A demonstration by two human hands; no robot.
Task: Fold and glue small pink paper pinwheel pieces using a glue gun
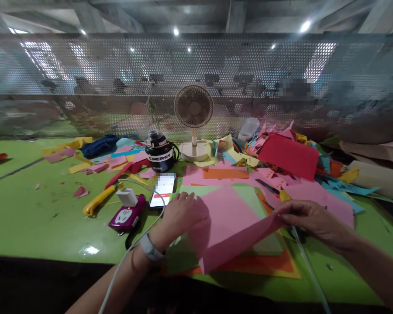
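Note:
A pink sheet of paper (231,209) lies bent over a pale green sheet (265,244), its near edge lifted off. My right hand (309,218) pinches the raised right corner of that pink sheet between thumb and fingers. At its left side, my left hand (185,213) grips the pink sheet, with the fingertips partly hidden. Orange paper (255,264) shows beneath the green one. Just behind my right hand is a yellow-tipped object (284,195); the hand hides much of it.
A phone (163,190), a purple power socket (126,216) and a yellow-handled cutter (100,200) are on the left. Behind stand a small fan (194,107) and a black bottle (159,155). Paper scraps (288,152) pile up at right. A white cable (150,224) crosses my left arm.

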